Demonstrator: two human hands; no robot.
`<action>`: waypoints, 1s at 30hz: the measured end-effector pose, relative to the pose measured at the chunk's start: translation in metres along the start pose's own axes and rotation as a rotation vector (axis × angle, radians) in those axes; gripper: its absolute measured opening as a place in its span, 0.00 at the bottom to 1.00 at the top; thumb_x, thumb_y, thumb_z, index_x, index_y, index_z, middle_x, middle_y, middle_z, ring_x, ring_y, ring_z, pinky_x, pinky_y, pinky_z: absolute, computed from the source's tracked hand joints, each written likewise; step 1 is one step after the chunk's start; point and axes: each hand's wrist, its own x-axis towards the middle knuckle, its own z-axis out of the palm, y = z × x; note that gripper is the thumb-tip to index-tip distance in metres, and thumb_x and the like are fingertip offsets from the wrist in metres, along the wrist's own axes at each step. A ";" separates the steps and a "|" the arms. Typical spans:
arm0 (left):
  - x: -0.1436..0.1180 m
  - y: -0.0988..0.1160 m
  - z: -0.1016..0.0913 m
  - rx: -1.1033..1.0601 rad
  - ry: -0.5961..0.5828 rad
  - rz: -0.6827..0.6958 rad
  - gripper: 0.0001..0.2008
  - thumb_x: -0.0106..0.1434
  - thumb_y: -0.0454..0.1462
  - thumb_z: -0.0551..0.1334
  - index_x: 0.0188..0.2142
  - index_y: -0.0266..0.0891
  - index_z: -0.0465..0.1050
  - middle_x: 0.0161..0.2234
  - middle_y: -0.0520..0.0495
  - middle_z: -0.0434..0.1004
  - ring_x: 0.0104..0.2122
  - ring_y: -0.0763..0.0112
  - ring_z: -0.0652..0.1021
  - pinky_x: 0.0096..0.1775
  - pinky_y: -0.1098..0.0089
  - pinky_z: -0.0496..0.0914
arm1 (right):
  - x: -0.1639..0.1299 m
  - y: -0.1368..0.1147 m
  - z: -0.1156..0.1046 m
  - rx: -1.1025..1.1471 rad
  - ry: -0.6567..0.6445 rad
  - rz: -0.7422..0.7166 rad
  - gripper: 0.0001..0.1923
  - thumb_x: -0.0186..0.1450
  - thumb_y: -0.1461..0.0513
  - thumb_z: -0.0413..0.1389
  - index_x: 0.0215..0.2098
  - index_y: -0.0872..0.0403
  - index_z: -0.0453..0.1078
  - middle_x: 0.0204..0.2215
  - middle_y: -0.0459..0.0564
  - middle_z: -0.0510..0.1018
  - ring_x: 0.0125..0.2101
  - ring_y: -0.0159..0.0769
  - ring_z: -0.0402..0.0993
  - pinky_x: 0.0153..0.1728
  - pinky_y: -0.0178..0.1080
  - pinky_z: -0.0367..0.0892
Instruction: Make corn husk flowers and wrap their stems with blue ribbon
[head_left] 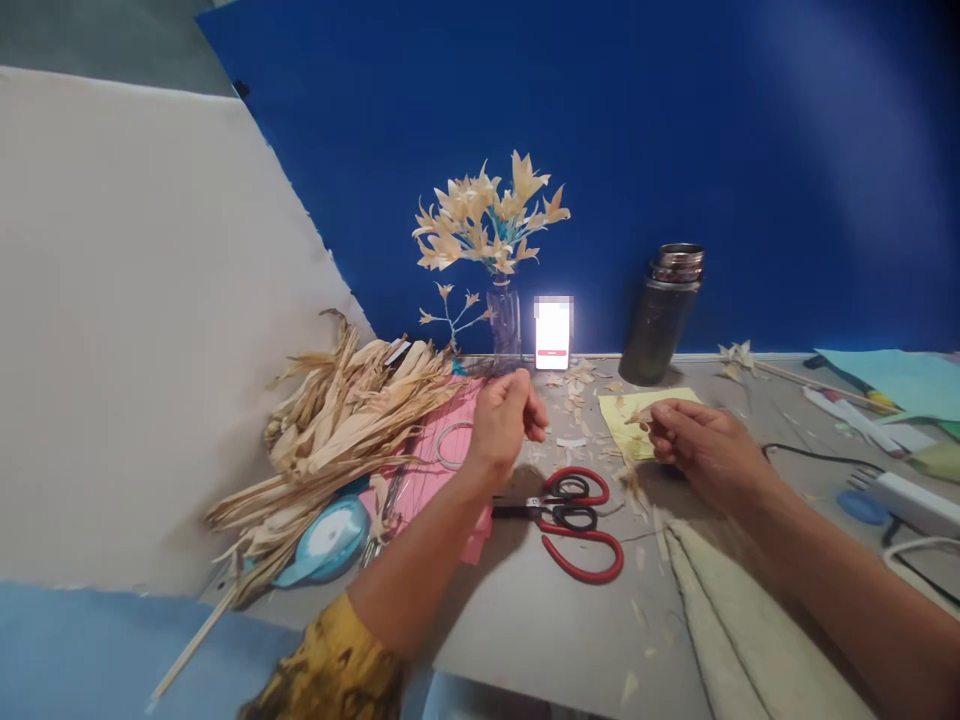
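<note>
A small handcraft corner, home or workshop, against a blue-painted wall (675, 120).

From where I stand, the grey table (517, 630) shows the craft: heaped dried husks (367, 410), a blue ribbon roll (334, 540), red-handled scissors (555, 529), pale flowers (480, 215) in a clear vase (504, 320). A lit phone (553, 335) and open flask (656, 330) give it a personal, lived-in look; house or studio, I can't tell.

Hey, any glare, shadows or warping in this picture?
In the head view, the phone screen glares white, its top pixelated; a dark shadow falls beneath the right hand on the table; a pale sheen marks the blue wall; the flask leans outward, perhaps from lens distortion.
</note>
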 end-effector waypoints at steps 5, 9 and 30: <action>-0.026 0.053 -0.032 0.298 -0.184 -0.033 0.07 0.64 0.40 0.60 0.34 0.39 0.70 0.25 0.52 0.75 0.21 0.75 0.74 0.25 0.74 0.68 | -0.011 -0.033 -0.009 -0.421 -0.057 -0.089 0.21 0.60 0.44 0.62 0.30 0.53 0.77 0.19 0.45 0.70 0.21 0.30 0.61 0.21 0.34 0.56; -0.066 0.058 -0.082 0.880 -0.106 0.013 0.12 0.65 0.39 0.57 0.27 0.40 0.71 0.24 0.52 0.74 0.24 0.71 0.74 0.28 0.72 0.65 | -0.026 -0.052 -0.020 -0.692 -0.131 -0.136 0.24 0.58 0.40 0.61 0.29 0.51 0.79 0.18 0.48 0.74 0.20 0.35 0.67 0.22 0.37 0.60; -0.164 0.072 -0.164 0.774 0.268 -0.192 0.17 0.65 0.47 0.58 0.26 0.38 0.73 0.17 0.52 0.71 0.18 0.74 0.70 0.23 0.74 0.63 | -0.041 0.012 -0.002 -1.293 -0.233 -0.686 0.24 0.68 0.39 0.44 0.42 0.39 0.76 0.40 0.43 0.84 0.33 0.40 0.82 0.31 0.38 0.75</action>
